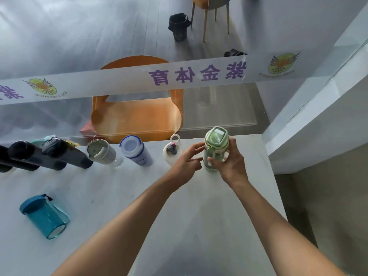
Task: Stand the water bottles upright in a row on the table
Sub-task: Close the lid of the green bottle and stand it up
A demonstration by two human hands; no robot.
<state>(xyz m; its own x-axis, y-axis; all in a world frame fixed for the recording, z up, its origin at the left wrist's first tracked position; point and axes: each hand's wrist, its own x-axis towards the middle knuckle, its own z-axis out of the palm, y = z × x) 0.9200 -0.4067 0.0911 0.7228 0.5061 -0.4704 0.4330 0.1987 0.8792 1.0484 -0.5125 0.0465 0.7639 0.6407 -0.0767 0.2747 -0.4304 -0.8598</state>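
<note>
A green-lidded clear bottle (215, 142) stands upright near the table's far right, with my right hand (232, 162) wrapped around its body. My left hand (187, 160) hovers just left of it, fingers spread, fingertips at the bottle's side. To the left runs a row of upright bottles along the far edge: a white one with a loop lid (171, 152), a white-and-blue one (135, 150), a grey-lidded clear one (101, 153) and several dark ones (57, 154). A teal bottle (44, 215) lies on its side at the near left.
The grey table (123, 196) ends at a glass wall with a printed band (139, 80). Behind the glass are an orange chair (137, 116) and a black bin (178, 26). A white ledge (318, 116) runs along the right.
</note>
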